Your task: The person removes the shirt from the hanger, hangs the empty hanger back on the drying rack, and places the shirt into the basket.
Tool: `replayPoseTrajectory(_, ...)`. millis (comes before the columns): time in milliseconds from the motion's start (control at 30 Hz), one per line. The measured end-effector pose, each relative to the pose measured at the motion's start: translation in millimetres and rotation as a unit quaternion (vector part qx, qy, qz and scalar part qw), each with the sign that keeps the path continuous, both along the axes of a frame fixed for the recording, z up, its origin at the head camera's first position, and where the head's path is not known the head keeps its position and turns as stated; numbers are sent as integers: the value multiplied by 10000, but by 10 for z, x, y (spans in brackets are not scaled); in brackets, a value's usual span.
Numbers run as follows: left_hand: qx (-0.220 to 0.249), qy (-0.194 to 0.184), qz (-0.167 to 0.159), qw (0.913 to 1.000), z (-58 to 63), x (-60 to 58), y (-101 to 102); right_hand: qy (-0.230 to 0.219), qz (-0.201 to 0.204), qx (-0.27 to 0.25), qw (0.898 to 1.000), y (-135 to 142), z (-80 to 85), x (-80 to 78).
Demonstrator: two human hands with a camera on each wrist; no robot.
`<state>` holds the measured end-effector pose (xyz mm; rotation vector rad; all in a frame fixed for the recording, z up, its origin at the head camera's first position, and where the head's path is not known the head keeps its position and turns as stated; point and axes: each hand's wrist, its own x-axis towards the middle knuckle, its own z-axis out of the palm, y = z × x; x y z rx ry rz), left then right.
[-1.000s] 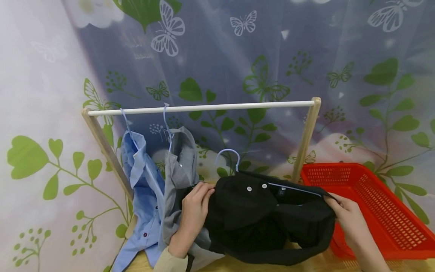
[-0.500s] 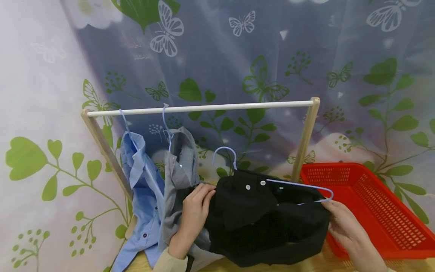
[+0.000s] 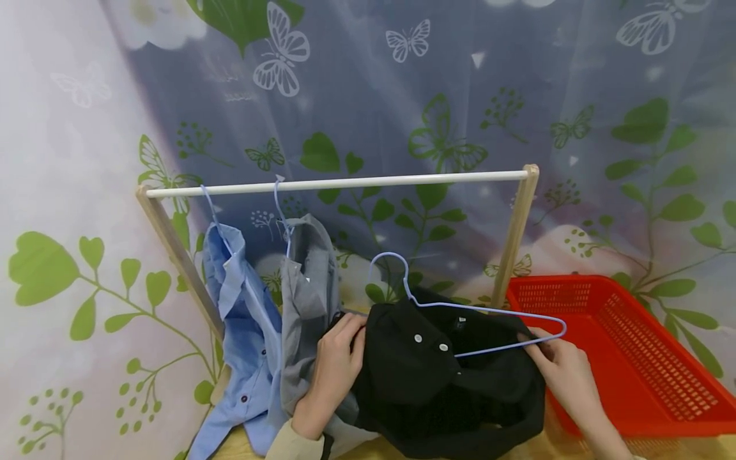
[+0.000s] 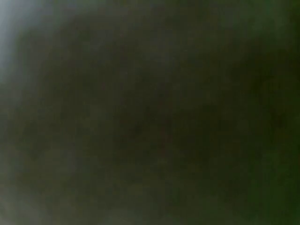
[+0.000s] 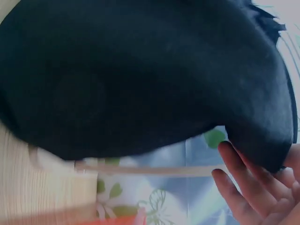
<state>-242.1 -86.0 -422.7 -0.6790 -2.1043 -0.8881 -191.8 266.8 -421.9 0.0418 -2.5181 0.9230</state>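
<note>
Between both hands in the head view lies a black shirt (image 3: 402, 377) with two white buttons at its collar. My left hand (image 3: 336, 364) holds its left shoulder. My right hand (image 3: 566, 377) pinches the cloth on the other side, just under the end of a light blue hanger (image 3: 489, 309). That end of the hanger sticks out of the neck opening; its other end is hidden inside the shirt. In the right wrist view, the black shirt (image 5: 140, 79) fills the top, with fingers of my right hand (image 5: 262, 192) at its edge. The left wrist view is a dark blur.
A small rack with a white rod (image 3: 368, 182) and wooden posts stands behind. A blue shirt (image 3: 244, 358) and a grey shirt (image 3: 307, 287) hang on its left part. To the right sits a red basket (image 3: 650, 345). A patterned curtain (image 3: 356, 83) forms the backdrop.
My right hand has drawn the shirt's right side leftward, off the hanger's end. More of the hanger now shows, and its hook has shifted slightly right. My left hand has barely moved.
</note>
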Motion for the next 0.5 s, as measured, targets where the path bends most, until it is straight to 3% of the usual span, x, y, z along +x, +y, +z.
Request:
replayPoseTrajectory(200, 11, -62, 51, 10000, 13, 2, -20, 664, 40, 77, 9978, 57, 12, 41)
replayPoseTrajectory(500, 15, -125, 43, 9999, 10, -12, -46, 840, 959, -246, 9915, 147, 46, 74)
